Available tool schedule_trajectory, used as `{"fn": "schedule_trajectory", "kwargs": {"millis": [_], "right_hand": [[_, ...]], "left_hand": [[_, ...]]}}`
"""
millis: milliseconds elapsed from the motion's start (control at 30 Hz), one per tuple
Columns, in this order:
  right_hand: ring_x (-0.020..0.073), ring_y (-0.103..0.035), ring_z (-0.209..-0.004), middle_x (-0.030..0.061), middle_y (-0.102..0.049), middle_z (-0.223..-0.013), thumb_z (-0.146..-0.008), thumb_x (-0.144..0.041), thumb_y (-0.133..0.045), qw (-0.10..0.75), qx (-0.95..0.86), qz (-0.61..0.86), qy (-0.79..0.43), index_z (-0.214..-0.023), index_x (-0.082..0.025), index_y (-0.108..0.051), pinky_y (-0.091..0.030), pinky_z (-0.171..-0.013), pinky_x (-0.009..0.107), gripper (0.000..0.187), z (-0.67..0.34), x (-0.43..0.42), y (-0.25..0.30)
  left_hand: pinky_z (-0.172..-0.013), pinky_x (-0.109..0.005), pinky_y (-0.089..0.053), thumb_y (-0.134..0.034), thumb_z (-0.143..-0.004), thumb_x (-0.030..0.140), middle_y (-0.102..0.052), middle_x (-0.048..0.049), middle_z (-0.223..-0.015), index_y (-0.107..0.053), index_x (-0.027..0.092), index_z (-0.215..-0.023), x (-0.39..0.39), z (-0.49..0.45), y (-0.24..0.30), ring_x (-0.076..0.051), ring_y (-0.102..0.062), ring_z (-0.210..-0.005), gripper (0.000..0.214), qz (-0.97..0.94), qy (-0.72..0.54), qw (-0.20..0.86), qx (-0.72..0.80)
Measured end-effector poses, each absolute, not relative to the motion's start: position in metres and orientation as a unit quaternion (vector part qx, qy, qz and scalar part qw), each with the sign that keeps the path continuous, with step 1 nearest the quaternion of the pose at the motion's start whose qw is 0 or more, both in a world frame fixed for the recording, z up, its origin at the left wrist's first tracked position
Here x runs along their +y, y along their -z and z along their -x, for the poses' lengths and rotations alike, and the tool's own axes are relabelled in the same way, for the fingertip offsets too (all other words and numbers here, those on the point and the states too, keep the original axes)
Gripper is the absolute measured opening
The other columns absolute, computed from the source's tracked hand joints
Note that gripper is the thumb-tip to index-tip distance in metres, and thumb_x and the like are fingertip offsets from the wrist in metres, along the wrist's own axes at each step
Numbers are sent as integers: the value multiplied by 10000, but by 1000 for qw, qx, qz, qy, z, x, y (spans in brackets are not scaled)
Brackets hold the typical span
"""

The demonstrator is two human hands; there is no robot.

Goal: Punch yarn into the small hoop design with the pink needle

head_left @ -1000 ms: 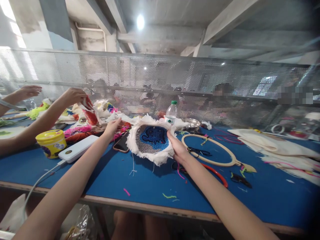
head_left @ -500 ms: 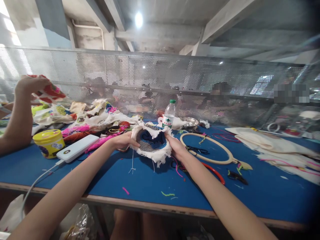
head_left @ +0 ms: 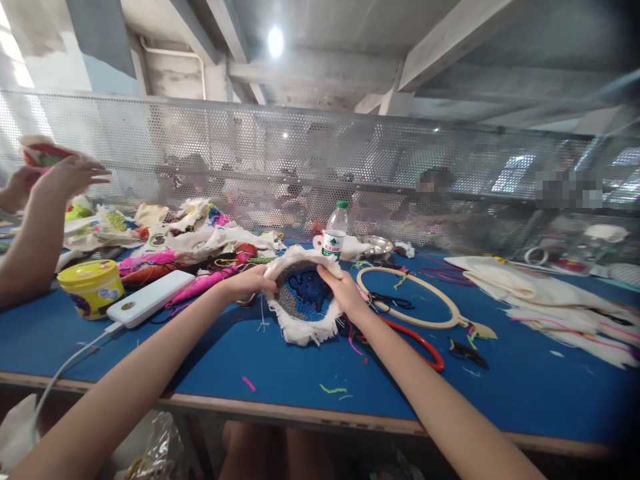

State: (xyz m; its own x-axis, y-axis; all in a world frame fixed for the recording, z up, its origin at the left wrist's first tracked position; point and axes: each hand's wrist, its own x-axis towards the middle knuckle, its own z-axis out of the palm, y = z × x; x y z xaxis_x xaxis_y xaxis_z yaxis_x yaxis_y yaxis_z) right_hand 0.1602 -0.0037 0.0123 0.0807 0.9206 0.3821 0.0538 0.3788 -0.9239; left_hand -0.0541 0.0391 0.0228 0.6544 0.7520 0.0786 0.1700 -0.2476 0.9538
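Observation:
Between my hands is a round piece of yarn embroidery (head_left: 304,293), blue and grey in the middle with a frayed white cloth border. My left hand (head_left: 250,283) grips its left edge, fingers closed on the cloth. At the upper right edge, my right hand (head_left: 343,288) is closed on the border, its thumb on the top face. The piece is tilted so that its patterned side faces me, just above the blue table (head_left: 215,373). Fingers behind the cloth are hidden.
A bottle (head_left: 333,233) stands behind the piece. To the right lie a wooden embroidery hoop (head_left: 453,307), a red ring (head_left: 430,350) and white cloth (head_left: 540,287). At left are a yellow tub (head_left: 93,290), a white power bank (head_left: 153,299), yarn, and another person's hand (head_left: 70,177).
The embroidery has flattened out from a folded, cupped shape, showing more of its blue middle. My right hand has shifted onto its upper edge. The other person's hands have moved left with a red patterned piece.

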Motion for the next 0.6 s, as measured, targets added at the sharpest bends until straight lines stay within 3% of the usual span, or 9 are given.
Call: {"fn": "schedule_trajectory", "kwargs": {"millis": [267, 467, 600], "right_hand": [[238, -626, -896, 34, -703, -851, -676, -406, -616, 580, -502, 413, -492, -873, -192, -673, -450, -854, 393, 297, -160, -4, -12], [217, -633, -880, 13, -702, -873, -671, -394, -630, 579, -476, 402, -526, -956, -211, -650, -468, -835, 368, 340, -160, -4, -13], [212, -654, -789, 10, -709, -800, -667, -371, -640, 576, -459, 414, -535, -870, -204, -672, -483, -807, 359, 265, -160, -8, -16]], "left_hand": [[-831, -329, -440, -651, -513, 66, -652, -47, -919, -600, 122, -925, 34, 51, -22, -222, -565, -935, 419, -733, -239, 575, 274], [-860, -348, -428, -668, -508, 65, -655, -67, -969, -587, 115, -1015, 30, 50, -26, -233, -566, -959, 516, -724, -245, 586, 270], [-846, -347, -442, -693, -501, 57, -657, -63, -975, -590, 128, -1016, 27, 51, -27, -224, -584, -922, 530, -721, -212, 603, 270]]}}
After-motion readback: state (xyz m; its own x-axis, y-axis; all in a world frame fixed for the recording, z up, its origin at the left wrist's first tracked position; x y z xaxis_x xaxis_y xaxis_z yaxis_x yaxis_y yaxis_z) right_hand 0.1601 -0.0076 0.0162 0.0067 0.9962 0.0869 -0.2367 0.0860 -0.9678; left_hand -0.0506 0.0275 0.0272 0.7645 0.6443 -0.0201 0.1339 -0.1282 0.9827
